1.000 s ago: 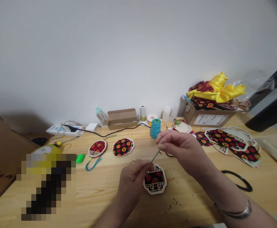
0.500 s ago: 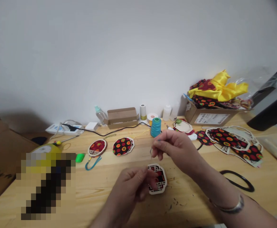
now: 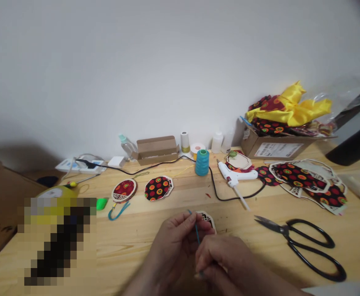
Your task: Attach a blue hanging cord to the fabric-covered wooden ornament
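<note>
A short blue cord [image 3: 197,233] runs between my two hands at the bottom centre. My left hand [image 3: 178,242] pinches it between thumb and fingers, and a small end pokes out above the fingertips. Lower and to the right, my right hand [image 3: 226,263] is closed on the same cord, a bit of blue showing at its fingertips. Just behind the left fingers lies an octagonal lattice-framed piece [image 3: 210,218], mostly covered by my hands. Black-handled scissors [image 3: 284,230] rest on the wood to the right of my right hand, blades partly apart.
A blue thread cone [image 3: 202,163] stands behind the hands, with a white glue gun [image 3: 237,176] and its black cable to the right. Fabric-covered pieces [image 3: 159,188] lie around the wooden table [image 3: 130,246]. At the back right is a cardboard box [image 3: 275,150] full of cloth.
My right hand has come down and toward me, from near the cone to beside my left hand. The cord now stretches between both hands. The glue gun and whole scissors are uncovered.
</note>
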A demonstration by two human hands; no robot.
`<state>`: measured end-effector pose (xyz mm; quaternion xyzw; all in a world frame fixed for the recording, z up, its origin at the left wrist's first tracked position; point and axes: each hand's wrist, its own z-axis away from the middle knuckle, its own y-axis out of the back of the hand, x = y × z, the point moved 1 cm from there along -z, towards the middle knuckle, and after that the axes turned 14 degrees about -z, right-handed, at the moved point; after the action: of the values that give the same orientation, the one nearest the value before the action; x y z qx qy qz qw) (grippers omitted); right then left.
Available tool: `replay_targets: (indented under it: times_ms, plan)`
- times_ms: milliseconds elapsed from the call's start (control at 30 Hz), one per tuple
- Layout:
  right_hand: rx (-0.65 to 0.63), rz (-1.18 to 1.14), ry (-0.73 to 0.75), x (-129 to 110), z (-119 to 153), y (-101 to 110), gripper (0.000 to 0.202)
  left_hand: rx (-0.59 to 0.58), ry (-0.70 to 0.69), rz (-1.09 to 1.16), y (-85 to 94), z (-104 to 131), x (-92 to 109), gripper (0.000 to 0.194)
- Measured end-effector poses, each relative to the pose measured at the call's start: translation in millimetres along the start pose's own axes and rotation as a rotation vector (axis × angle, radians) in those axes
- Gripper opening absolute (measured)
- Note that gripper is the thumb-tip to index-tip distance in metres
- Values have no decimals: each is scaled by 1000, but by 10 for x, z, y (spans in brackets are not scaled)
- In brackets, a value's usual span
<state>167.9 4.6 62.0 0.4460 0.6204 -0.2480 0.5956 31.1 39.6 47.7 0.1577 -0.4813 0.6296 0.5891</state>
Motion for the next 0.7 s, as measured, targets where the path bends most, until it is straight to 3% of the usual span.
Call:
replay_targets:
  times_ms: [100, 300, 400, 567, 700]
  plan:
    - [-68, 28, -108, 104, 13, -93, 10, 66, 46, 25, 6, -32, 14, 10]
    - [-383, 56, -274, 346, -24, -308, 19, 76, -7, 86, -9, -84, 53, 13]
    - [-372, -3, -271, 409, -40, -344, 24, 78, -25, 89, -19, -92, 51, 14]
    - [-522, -101, -339, 504, -93, -435, 24, 95, -28, 75, -12, -105, 53, 14]
    - [-485, -170, -347, 644, -127, -554, 22, 74, -49, 73, -6, -111, 53, 13]
